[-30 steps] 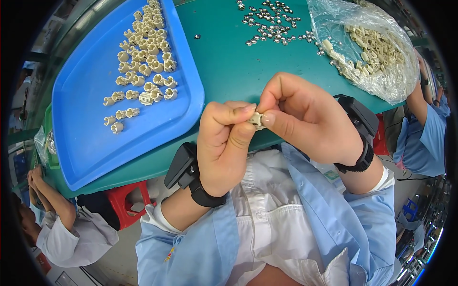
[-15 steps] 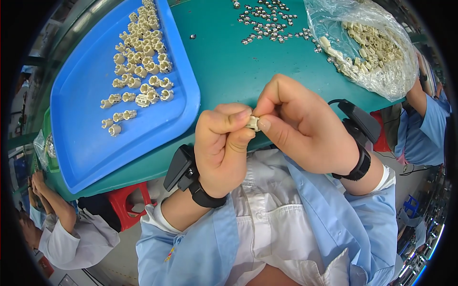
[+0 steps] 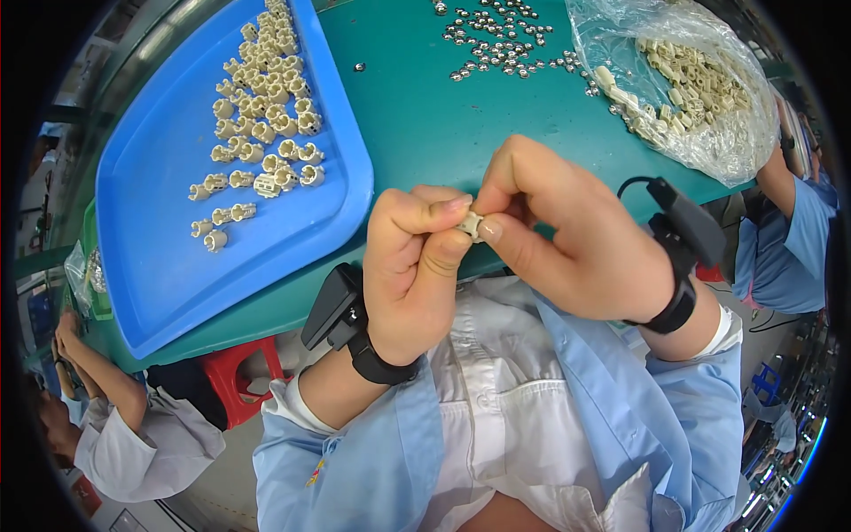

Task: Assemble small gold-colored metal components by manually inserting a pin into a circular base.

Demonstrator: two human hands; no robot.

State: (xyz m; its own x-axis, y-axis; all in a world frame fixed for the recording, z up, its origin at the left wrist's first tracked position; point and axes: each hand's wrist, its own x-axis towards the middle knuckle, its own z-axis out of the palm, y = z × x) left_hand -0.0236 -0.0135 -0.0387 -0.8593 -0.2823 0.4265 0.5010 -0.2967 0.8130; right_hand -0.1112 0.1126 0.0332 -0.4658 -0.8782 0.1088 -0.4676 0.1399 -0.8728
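Between my hands, above the table's near edge, is a small cream plastic cylindrical part (image 3: 471, 227). My left hand (image 3: 412, 266) pinches its left side with thumb and index finger, the other fingers curled in. From the right, my right hand (image 3: 567, 239) grips the same part with thumb and forefinger. The fingertips cover most of it, so its ends are hidden. To the left, a blue tray (image 3: 168, 284) carries many similar cream parts (image 3: 266, 106), notched at their open ends.
Small shiny metal pieces (image 3: 501, 40) lie scattered at the far middle of the green table (image 3: 417, 115). A clear plastic bag (image 3: 745, 146) of cream parts rests at the far right. Co-workers sit at both sides; a red stool (image 3: 239, 381) stands at lower left.
My right wrist has shifted slightly to the right and turned a little. The cream part looks slightly tilted between my fingertips; both hands keep their pinch.
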